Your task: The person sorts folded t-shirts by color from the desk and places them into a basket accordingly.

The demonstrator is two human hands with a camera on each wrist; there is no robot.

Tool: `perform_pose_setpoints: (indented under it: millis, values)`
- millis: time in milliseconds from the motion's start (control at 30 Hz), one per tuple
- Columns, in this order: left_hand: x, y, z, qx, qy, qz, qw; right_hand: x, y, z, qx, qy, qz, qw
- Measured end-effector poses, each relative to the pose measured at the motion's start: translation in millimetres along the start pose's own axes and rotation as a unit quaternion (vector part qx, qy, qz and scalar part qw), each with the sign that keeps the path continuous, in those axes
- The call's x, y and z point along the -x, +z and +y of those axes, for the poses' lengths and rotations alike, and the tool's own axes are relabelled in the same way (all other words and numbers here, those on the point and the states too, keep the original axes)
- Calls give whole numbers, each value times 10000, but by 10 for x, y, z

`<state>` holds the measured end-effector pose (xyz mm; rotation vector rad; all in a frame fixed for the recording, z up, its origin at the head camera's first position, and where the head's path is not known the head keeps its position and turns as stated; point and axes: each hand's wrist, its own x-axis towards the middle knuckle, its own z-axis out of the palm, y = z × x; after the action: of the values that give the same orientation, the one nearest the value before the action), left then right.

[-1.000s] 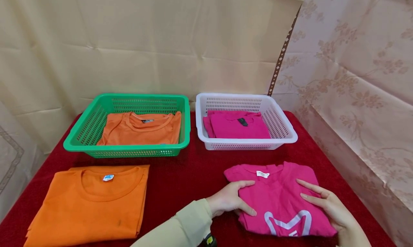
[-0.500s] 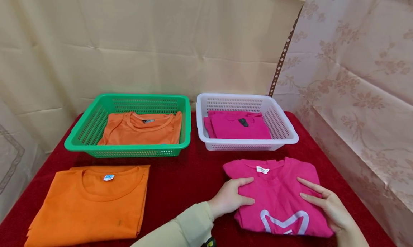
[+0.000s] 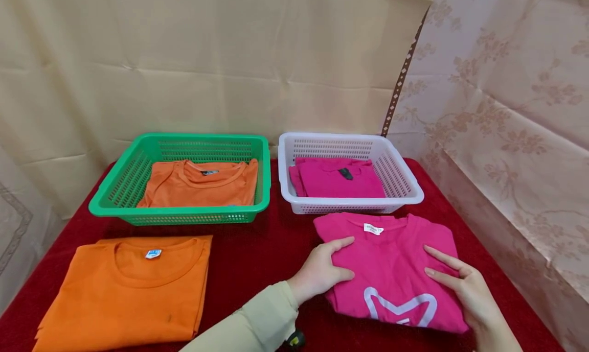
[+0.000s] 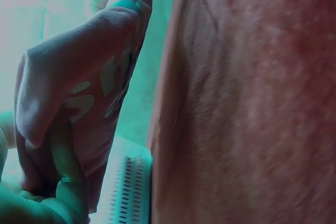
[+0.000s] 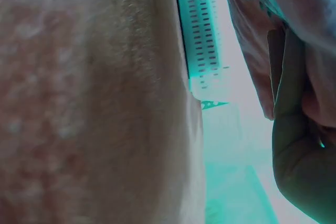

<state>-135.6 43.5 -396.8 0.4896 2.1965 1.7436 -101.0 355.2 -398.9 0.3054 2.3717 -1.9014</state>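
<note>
A folded pink T-shirt (image 3: 391, 260) with a white neck label and a pale star-like print is held up off the red tabletop by both hands. My left hand (image 3: 317, 273) grips its left side, with two digits on top and the rest out of sight under the cloth. On the opposite side my right hand (image 3: 469, 290) holds the shirt the same way. The left wrist view shows fingers (image 4: 65, 171) tucked against the shirt's underside (image 4: 73, 82), where more lettering shows. In the right wrist view, fingers (image 5: 290, 108) also press beneath the cloth.
Behind the shirt stands a white basket (image 3: 340, 205) holding folded pink clothing (image 3: 331, 181). Left of it is a green basket (image 3: 179, 210) with an orange shirt (image 3: 207, 191). A folded orange T-shirt (image 3: 133, 296) lies at front left on the red cloth (image 3: 262, 255). Curtains (image 3: 511, 137) border the table.
The pink T-shirt has risen and moved forward toward the white basket, shifting slightly left, with both hands gripping it. Baskets and the orange T-shirt stay put.
</note>
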Motion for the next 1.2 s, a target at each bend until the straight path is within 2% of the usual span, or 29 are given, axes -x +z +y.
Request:
perform_pose_setpoints:
  millis: [267, 600, 867, 1033, 1200]
  values:
    - [34, -111, 103, 49, 85, 104, 9999, -28, 37, -237, 209, 44, -56, 9998]
    - [99, -192, 240, 157, 236, 241, 9993, -60, 49, -398, -316, -109, -73, 9994]
    - [69, -322, 351, 96, 482, 297, 9983, -64, 85, -527, -667, -464, 43, 9967]
    - [32, -418, 418, 52, 441, 306, 9985, -98, 145, -615, -781, -589, 117, 9951]
    - [-15, -516, 475, -200, 527, 389, 9977, -125, 217, -709, -811, -625, 243, 9944]
